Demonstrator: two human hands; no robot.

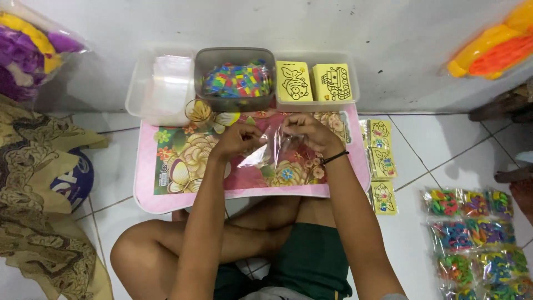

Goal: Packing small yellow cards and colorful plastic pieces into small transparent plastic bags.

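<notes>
A: Nearest to us we see crossed bare legs and green shorts (311, 261) on the tiled floor (422, 144). Both forearms go up to the small pink table (150, 194) with the flower print.

B: And the hands?

A: The left hand (236, 141) and the right hand (308, 130) meet over the middle of the table. Between them is a clear plastic bag (275, 150). The fingers of both hands are closed on its upper edge, the left at 9 o'clock of the bag, the right at 1 o'clock. We cannot tell if something is inside. A black band (335, 158) is on the right wrist.

B: What lies beside the table?

A: At 3 o'clock, just beside the table edge, a row of yellow cards (382, 161) in sleeves. At 4 o'clock, well apart, packed bags of coloured pieces (477, 239) in rows. At 9 o'clock a brown patterned cloth (39, 194).

B: And farther away?

A: At 12 o'clock, against the wall, three tubs stand side by side. The left tub (136, 94) holds clear bags, the grey tub (233, 55) holds coloured pieces, and the right tub (352, 83) holds two yellow blocks (313, 81) with black line drawings. A small cup (199, 111) stands on the table at 11 o'clock of the hands, touching the grey tub.
</notes>
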